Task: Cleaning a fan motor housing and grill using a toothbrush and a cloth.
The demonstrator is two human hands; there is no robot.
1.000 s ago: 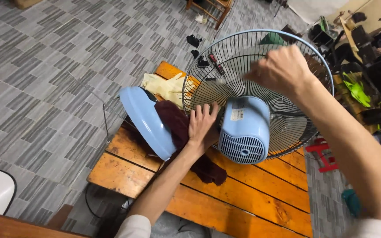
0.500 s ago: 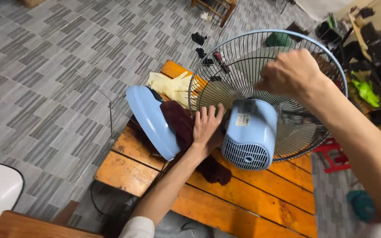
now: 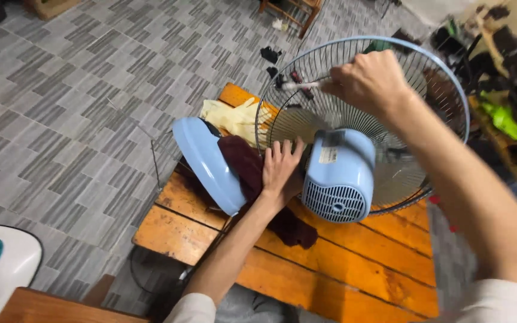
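A light-blue fan lies tipped on an orange wooden table (image 3: 342, 263), its motor housing (image 3: 339, 179) facing me and its round base (image 3: 207, 164) at the left. My left hand (image 3: 279, 170) rests flat, fingers spread, where the fan's neck meets a dark red cloth (image 3: 243, 164). My right hand (image 3: 369, 81) is closed on a thin pale tool (image 3: 300, 85), whose tip touches the back of the wire grille (image 3: 444, 78).
Pale yellow gloves (image 3: 228, 116) lie on the table's far end behind the base. A white appliance (image 3: 1, 263) sits at the lower left. Small black items (image 3: 268, 55) and a wooden chair (image 3: 291, 9) are on the tiled floor beyond. Green clutter (image 3: 502, 116) sits at the right.
My right hand has moved up and left along the grille, and the pale tool now shows beyond it. My left hand has stayed on the fan's neck.
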